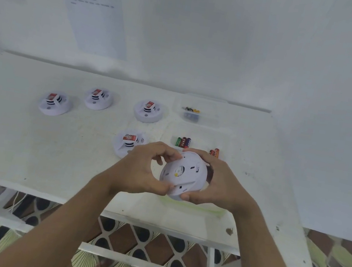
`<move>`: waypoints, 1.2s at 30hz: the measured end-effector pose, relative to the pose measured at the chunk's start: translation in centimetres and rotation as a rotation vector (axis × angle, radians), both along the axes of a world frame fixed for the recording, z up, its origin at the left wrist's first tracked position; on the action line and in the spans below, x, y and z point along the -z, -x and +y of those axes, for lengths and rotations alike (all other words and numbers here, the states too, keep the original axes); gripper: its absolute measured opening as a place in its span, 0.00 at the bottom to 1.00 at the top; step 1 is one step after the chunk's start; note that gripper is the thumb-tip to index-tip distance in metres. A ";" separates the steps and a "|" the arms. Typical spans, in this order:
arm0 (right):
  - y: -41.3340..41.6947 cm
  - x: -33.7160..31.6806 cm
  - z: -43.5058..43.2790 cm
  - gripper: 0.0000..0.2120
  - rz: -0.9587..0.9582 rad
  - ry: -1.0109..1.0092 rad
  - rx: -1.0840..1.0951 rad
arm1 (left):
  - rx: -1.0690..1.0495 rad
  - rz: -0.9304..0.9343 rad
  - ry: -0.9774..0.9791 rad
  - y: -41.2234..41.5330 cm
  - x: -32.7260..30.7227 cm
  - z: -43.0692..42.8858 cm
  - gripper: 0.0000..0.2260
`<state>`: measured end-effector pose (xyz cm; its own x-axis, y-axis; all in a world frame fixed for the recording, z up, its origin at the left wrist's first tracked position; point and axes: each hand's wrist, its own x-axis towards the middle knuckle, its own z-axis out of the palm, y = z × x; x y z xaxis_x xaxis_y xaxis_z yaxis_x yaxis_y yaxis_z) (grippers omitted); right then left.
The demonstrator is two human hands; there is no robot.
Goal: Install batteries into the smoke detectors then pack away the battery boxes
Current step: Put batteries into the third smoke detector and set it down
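**Smoke detector [183, 176] held underside-up in both hands, above the near edge of the table [51, 155].**
The left hand [141, 169] curls round its left rim and the right hand [220, 184] cups the right rim, so both grip it. The shell looks light, rigid and smooth, probably slippery. It is best held by the rim, away from the thin base tabs. Loose batteries [183, 142] lie just beyond, with a clear battery box [193, 114] farther back.
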<state>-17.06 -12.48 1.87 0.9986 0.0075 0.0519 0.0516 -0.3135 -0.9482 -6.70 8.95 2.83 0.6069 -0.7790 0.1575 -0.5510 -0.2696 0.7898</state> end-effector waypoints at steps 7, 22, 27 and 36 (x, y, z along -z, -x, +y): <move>0.2 0.1 1.2 0.42 -0.031 0.109 0.026 | -0.040 -0.005 0.025 0.2 0.5 0.6 0.26; 1.0 3.1 1.7 0.45 -0.079 0.124 0.192 | -0.373 -0.021 -0.274 -1.7 5.7 6.5 0.35; 1.5 3.5 1.9 0.43 -0.048 -0.016 0.211 | -0.384 -0.073 -0.454 -2.0 6.6 7.3 0.41; 1.8 2.5 2.8 0.41 -0.012 -0.209 0.116 | -0.395 0.236 -0.100 0.7 2.4 4.0 0.10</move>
<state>-18.90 -9.66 -0.59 0.9915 -0.1193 0.0522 0.0384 -0.1151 -0.9926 -7.38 13.00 0.44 0.8703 -0.4852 -0.0844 -0.1992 -0.5035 0.8407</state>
